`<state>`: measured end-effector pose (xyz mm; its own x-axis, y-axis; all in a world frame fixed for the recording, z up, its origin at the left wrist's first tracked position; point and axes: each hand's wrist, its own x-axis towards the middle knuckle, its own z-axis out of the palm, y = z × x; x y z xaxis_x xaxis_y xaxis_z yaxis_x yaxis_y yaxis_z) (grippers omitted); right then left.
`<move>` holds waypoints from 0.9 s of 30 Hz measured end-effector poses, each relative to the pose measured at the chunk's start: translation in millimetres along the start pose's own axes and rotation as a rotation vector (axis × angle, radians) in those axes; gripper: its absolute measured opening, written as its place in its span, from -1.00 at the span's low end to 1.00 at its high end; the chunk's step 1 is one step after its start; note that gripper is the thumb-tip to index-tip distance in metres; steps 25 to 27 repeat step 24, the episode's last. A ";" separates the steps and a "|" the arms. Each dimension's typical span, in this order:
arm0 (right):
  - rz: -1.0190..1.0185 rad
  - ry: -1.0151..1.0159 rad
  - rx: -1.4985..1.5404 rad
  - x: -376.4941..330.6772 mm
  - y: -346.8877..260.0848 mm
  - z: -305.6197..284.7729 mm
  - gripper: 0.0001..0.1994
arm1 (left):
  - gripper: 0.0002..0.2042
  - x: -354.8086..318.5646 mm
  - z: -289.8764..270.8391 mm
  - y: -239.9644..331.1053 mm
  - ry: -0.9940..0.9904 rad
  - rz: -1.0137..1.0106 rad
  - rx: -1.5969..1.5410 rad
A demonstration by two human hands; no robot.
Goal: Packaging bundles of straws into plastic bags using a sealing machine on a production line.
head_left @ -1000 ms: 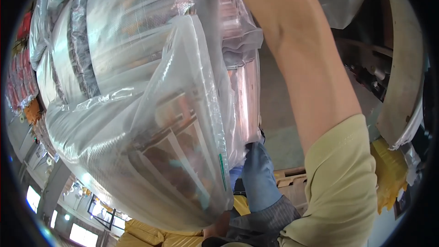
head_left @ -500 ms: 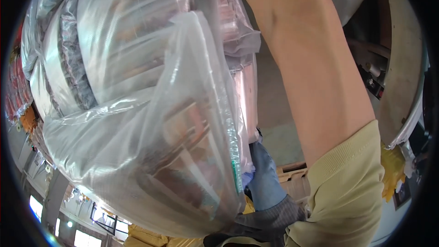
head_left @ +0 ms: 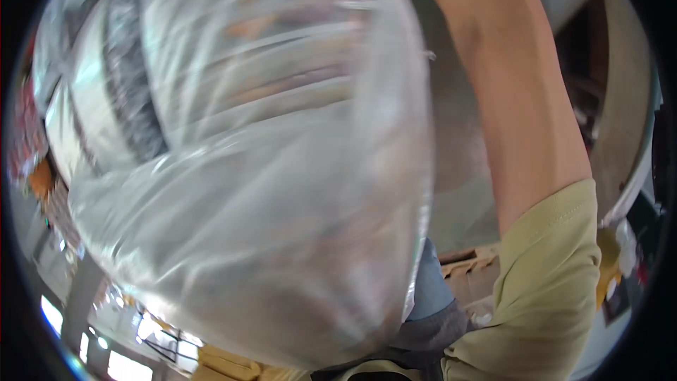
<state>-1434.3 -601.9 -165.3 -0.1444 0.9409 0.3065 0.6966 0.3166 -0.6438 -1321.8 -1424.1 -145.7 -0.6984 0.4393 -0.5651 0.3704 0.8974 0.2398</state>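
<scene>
A large clear plastic bag (head_left: 233, 219) fills most of the picture, its film wrinkled and glossy. Flat items inside appear stacked in layers, but film and motion blur hide their kind. On the right, my bare right forearm (head_left: 518, 99) runs up beside the bag, with a gap between them at mid-height. An olive-green sleeve (head_left: 546, 268) covers the upper arm. That hand lies beyond the top edge, so its fingers and anything they hold are hidden. My left hand does not appear, and the bulky bag covers much of the left side.
More plastic-wrapped bundles (head_left: 88, 109) crowd the left. At lower right stand a tan slotted pallet or crate (head_left: 469, 279) and a curved pale board edge (head_left: 624, 92). Yellow sacks (head_left: 226, 363) lie along the bottom. Grey floor (head_left: 458, 162) shows between bag and arm.
The bag's near edge has swung right and now covers the pinkish bundles that showed beside it. My right arm has shifted a little to the right as well.
</scene>
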 end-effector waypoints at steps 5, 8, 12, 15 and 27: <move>0.053 -0.132 0.197 -66.2 1.9 -81.9 -0.51 | -0.49 -47.5 -15.1 0.7 0.288 -0.189 -0.097; -0.424 -0.613 0.178 -165.4 31.4 -177.6 -0.55 | -0.48 -105.5 -47.4 -4.2 0.392 -0.296 -0.154; 0.784 -1.052 0.976 -320.3 -47.1 -338.8 -0.37 | -0.44 -51.9 -195.0 -106.7 0.809 -0.386 -1.883; 0.885 -0.830 0.760 -408.9 -37.0 -382.6 -0.39 | -0.50 51.8 -307.2 -97.9 0.876 -0.355 -0.719; 1.587 -0.302 1.152 -530.2 -79.4 -406.0 -0.49 | -0.20 244.9 -382.5 -185.3 -0.238 -0.220 -1.236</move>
